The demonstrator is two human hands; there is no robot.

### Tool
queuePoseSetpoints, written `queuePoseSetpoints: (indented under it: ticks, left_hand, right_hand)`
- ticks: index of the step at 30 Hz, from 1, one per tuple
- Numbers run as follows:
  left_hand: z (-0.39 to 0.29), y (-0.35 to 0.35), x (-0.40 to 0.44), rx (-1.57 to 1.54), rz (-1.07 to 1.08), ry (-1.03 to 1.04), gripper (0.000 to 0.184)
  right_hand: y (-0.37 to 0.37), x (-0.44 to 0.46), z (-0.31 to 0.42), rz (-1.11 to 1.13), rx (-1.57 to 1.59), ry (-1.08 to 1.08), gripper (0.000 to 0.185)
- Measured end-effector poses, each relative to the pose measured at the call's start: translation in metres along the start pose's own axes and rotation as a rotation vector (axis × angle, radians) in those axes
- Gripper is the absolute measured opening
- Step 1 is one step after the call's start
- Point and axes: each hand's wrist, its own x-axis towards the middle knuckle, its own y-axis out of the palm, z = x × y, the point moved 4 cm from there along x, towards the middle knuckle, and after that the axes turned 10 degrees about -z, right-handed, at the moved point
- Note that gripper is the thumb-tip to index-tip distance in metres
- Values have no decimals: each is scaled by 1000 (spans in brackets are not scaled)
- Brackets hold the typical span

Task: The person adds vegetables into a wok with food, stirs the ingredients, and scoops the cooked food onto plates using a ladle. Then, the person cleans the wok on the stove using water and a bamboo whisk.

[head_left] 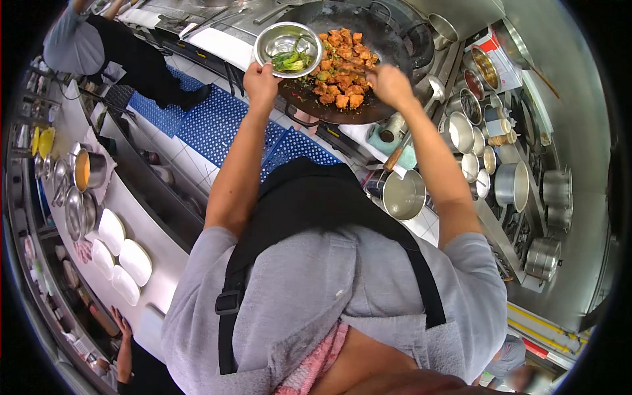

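Observation:
My left hand [261,82] grips the rim of a small steel bowl [264,43], thumb on top. Green leafy vegetable pieces [293,62] lie in the bowl. It is held over the left side of a large dark wok [395,29]. Orange-brown fried chunks [342,79] with green bits fill the middle of the wok. My right hand [390,84] is at the wok's right side, slightly blurred, fingers closed. A thin brown shape seems to run from it into the chunks, but I cannot make out what it is.
Steel pots [455,131] and seasoning containers line the right side. A wooden-handled tool [397,157] lies near a large pot [403,195]. White plates [135,261] sit on the left counter [161,283]. Another person [125,49] stands at upper left on blue matting [204,135].

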Motion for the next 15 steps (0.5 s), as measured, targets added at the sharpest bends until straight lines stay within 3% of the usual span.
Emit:
queuePoseSetpoints:
  ticks: [6, 12, 15]
  left_hand:
    - [-16, -46, 2, -90, -53, -11, 26]
    - [-20, -56, 0, -14, -33, -25, 24]
    - [-17, -62, -4, -134, -39, -48, 23]
  right_hand:
    - [-31, -34, -4, 86, 15, -53, 34]
    - [33, 42, 12, -95, 1, 25, 33]
    - [41, 47, 14, -138, 33, -79, 34]
